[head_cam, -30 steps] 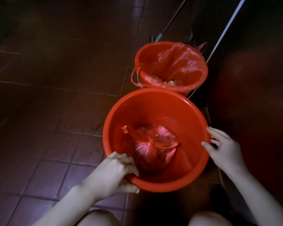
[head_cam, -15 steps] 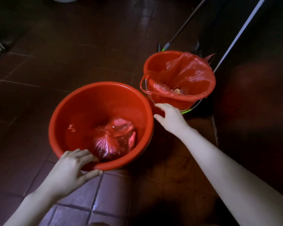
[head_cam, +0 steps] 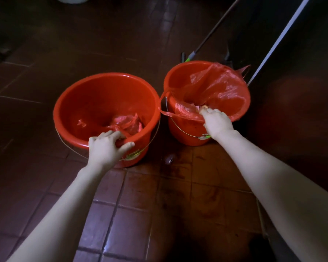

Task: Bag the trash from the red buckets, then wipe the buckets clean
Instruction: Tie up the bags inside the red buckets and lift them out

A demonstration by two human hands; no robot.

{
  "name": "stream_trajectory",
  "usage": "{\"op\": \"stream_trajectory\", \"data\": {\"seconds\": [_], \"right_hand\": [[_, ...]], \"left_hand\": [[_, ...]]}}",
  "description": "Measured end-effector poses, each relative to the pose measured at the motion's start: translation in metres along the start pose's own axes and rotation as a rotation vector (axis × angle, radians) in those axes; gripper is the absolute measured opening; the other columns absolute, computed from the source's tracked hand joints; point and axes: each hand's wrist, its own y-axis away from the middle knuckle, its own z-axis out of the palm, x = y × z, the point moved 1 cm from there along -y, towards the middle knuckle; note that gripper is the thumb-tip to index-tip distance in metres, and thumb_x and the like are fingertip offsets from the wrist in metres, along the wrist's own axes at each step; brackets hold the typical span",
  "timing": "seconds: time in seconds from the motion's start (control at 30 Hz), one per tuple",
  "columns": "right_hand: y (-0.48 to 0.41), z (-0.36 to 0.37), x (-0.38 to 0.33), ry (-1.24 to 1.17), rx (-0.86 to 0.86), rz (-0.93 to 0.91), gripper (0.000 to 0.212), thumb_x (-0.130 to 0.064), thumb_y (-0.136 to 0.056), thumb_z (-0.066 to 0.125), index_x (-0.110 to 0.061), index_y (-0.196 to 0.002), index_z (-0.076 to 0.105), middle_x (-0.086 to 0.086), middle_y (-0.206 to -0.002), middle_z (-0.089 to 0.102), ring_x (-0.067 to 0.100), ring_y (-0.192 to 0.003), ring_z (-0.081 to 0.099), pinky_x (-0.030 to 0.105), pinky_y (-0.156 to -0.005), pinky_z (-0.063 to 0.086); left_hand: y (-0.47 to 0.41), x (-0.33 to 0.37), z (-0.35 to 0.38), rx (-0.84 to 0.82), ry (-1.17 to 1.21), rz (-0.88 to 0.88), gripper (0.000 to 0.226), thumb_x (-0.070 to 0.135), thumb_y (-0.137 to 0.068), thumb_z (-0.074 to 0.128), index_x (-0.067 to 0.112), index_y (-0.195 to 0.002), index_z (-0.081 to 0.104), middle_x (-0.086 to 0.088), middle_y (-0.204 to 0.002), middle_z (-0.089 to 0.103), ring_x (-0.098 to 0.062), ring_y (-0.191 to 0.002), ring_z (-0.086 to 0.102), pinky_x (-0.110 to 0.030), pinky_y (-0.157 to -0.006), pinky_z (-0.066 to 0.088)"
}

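A dark reddish-brown tiled floor (head_cam: 45, 110) carries everything here, with two long pole handles (head_cam: 212, 33) leaning at the far right. On it stand the wide round red plastic bucket (head_cam: 80, 103) on the left and, just beside it to the right, the narrower red plastic bucket (head_cam: 180, 129) lined with a thin red plastic bag (head_cam: 222, 87) draped over its rim. A crumpled, knotted red plastic trash bag (head_cam: 127, 123) lies on the bottom of the wide bucket. The left hand (head_cam: 107, 146) clamps that bucket's near rim, fingers curled inside and thumb outside, steadying it. The right hand (head_cam: 217, 121) pinches the liner's near edge at the rim, fingers closed on the film. To do this well, I would gather the liner evenly around the rim before lifting, since thin film seems likely to tear or spill.
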Motion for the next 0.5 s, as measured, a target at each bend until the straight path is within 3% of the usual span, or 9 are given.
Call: {"op": "stream_trajectory", "data": {"seconds": [0.13,0.33,0.43,0.5], "right_hand": [[0.017,0.003,-0.001,0.036,-0.003,-0.104,0.04,-0.002,-0.093,0.047,-0.011,-0.132,0.045,0.011,-0.13,0.053,0.03,-0.122,0.046,0.04,-0.094,0.044],[0.071,0.003,0.003,-0.03,-0.06,-0.239,0.041,-0.012,-0.089,0.06,-0.015,-0.129,0.051,0.007,-0.126,0.057,0.027,-0.117,0.05,0.039,-0.095,0.047],[0.111,0.004,-0.003,-0.097,-0.099,-0.267,0.04,-0.017,-0.087,0.063,-0.019,-0.125,0.052,0.003,-0.121,0.057,0.026,-0.116,0.051,0.042,-0.092,0.048],[0.137,0.005,-0.007,-0.133,-0.11,-0.285,0.04,-0.02,-0.087,0.064,-0.02,-0.125,0.052,0.001,-0.117,0.057,0.024,-0.116,0.051,0.042,-0.091,0.049]], "left_hand": [[-0.019,-0.001,0.005,0.001,-0.008,-0.041,0.043,0.062,-0.079,0.064,0.025,-0.1,0.068,-0.001,-0.099,0.067,-0.028,-0.101,0.059,-0.04,-0.08,0.032],[-0.043,0.008,0.005,-0.104,-0.043,-0.147,0.045,0.063,-0.083,0.059,0.027,-0.109,0.067,-0.005,-0.108,0.064,-0.029,-0.109,0.054,-0.042,-0.086,0.029],[-0.033,0.03,-0.004,-0.058,0.158,-0.244,0.036,0.05,-0.082,0.067,0.029,-0.112,0.065,-0.007,-0.116,0.058,-0.03,-0.116,0.049,-0.046,-0.101,0.03],[-0.017,0.055,-0.012,-0.002,0.359,-0.18,0.037,0.045,-0.081,0.07,0.028,-0.113,0.065,-0.006,-0.117,0.055,-0.028,-0.118,0.048,-0.044,-0.104,0.035]]}}
